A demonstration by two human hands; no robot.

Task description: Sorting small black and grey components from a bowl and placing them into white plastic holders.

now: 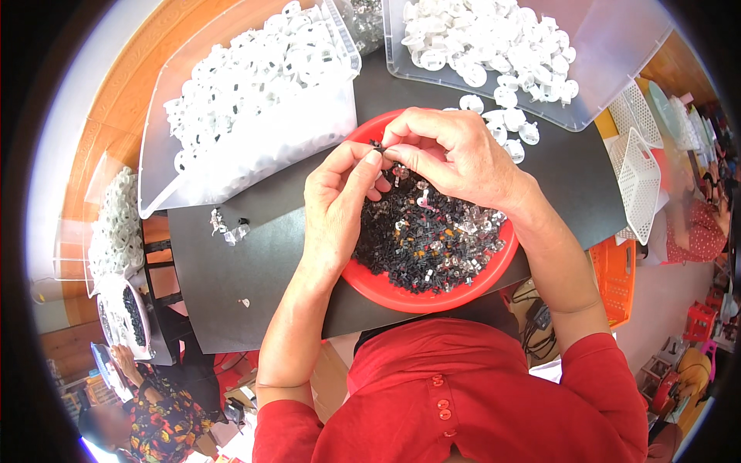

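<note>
Above a red basin point(413, 302), my left hand point(337, 197) and my right hand point(463, 154) meet fingertip to fingertip. Both pinch a small black plastic piece point(377, 145), mostly covered by the fingers, so its exact shape cannot be made out. The basin holds a heap of tiny black plastic parts point(417, 251). Mixed among them are see-through bits point(482, 224), a few orange ones and a small pink and white piece point(424, 201). My hands hide the far side of the heap.
A see-through bin of white round parts point(255, 100) stands far left, another bin of white parts point(494, 38) far right. Loose white parts point(513, 119) lie beside the basin. Small scraps point(231, 230) rest on the dark table point(247, 270). Another person point(158, 409) sits at lower left.
</note>
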